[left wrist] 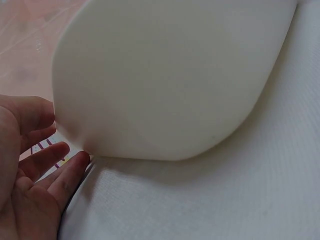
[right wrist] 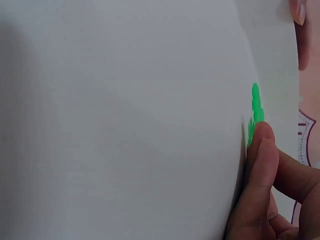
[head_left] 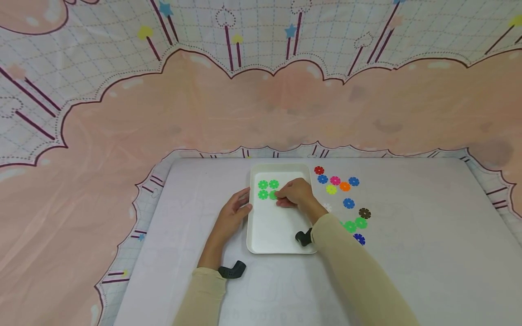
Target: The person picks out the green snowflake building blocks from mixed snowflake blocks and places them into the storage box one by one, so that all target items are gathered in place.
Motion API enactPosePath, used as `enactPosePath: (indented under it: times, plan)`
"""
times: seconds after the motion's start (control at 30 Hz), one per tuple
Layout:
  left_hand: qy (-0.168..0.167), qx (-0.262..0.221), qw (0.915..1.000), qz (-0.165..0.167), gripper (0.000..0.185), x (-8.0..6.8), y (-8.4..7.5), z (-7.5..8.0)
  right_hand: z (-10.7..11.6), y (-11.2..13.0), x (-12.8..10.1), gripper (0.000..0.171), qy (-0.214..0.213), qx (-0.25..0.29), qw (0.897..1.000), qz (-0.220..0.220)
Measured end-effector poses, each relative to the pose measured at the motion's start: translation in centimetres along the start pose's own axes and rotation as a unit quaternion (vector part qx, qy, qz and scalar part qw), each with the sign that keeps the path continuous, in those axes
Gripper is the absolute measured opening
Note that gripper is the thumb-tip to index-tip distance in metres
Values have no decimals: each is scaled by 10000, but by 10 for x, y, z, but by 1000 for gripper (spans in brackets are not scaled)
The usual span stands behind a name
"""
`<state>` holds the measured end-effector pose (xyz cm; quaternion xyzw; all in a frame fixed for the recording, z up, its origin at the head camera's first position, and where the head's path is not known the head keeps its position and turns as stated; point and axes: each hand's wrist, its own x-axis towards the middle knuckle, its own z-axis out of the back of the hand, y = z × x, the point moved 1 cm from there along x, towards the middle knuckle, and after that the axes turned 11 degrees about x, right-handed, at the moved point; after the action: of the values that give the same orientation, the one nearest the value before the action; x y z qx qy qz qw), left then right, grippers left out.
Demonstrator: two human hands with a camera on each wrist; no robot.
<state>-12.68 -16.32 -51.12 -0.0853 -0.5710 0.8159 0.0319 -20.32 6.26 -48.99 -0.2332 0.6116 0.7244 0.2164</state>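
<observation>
The left hand [head_left: 233, 213] is resting with relaxed, straight fingers against the left rim of the white tray [head_left: 269, 235], steadying it on the table [head_left: 428, 253], while the right hand [head_left: 295, 194] is pinching a green snowflake disc [head_left: 273, 195] down beside three others lying in the tray's far half. The disc is looking light, stiff and thin, probably best taken by its notched edge. Further right, loose coloured discs [head_left: 344, 186] are lying scattered, well apart from the tray and blocking nothing.
</observation>
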Motion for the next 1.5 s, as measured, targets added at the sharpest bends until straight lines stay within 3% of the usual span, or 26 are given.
enactPosePath:
  times: [0.57,1.2,1.5]
  plan:
    - [27,3,9999,121,56,2,2,0,3,2,-5,24,220,89,9997,35]
    - [-12,41,10000,-43,54,1,2,1,3,3,-7,24,176,-74,9998,81]
    - [6,-15,10000,-17,54,1,2,0,8,6,-8,26,465,-95,9989,4]
